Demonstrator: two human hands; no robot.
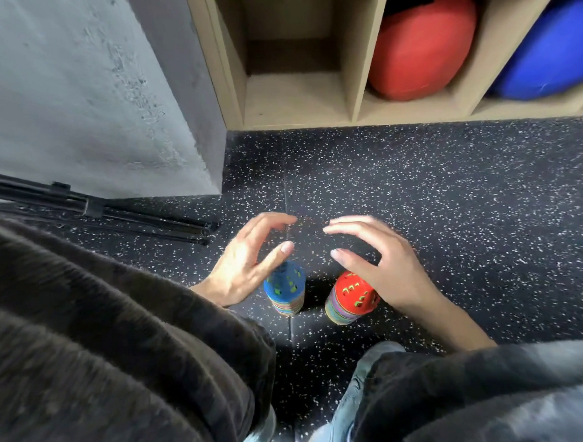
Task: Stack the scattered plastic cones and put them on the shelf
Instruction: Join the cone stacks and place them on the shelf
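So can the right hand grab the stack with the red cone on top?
Probably yes. The right hand hovers open just above the red-topped stack, and nothing lies between them. The blue-topped stack stands apart beside it, under the left hand.

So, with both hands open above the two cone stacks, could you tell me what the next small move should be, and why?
Probably lower each hand and close it around its own stack: the left hand hovers open over the blue-topped stack, the right hand over the red-topped stack. Both stacks stand on the floor, and the left shelf compartment looks empty.
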